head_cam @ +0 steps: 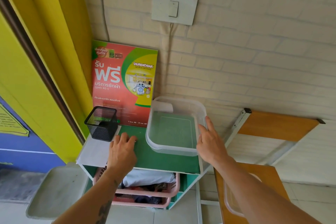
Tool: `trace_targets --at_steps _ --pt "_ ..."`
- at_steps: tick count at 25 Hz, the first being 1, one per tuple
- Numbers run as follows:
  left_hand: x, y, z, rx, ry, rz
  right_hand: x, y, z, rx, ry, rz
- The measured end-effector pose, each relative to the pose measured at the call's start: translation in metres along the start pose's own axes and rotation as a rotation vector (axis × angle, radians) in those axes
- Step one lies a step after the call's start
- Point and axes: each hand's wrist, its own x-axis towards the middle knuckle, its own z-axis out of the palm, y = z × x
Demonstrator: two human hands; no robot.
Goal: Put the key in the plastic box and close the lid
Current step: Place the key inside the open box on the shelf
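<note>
A clear plastic box (174,148) stands open and empty on the right half of a green shelf top (160,162). My right hand (209,143) lies against the box's right rim, fingers stretched out and apart. My left hand (122,151) rests palm down on the shelf top to the left of the box, with its fingertips curled onto the green surface. No key shows; the fingers may be hiding it. A clear lid (231,205) lies on a wooden board at the lower right, partly behind my right forearm.
A black mesh pen cup (101,123) stands at the shelf's back left on a white sheet (92,152). A red and green laundry poster (123,82) leans on the brick wall. Pink baskets (145,192) of clothes fill the shelves below. A wooden board (272,125) sits to the right.
</note>
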Motion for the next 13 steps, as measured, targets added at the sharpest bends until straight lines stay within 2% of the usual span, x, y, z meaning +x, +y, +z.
trace_targets --at_steps 7,13 --pt "0.011 0.005 -0.018 -0.177 0.002 -0.055 0.001 0.000 0.000 -0.041 -0.003 -0.018" --pt "0.023 0.027 -0.050 -0.418 0.192 -0.121 0.000 -0.003 -0.008 -0.047 -0.019 -0.012"
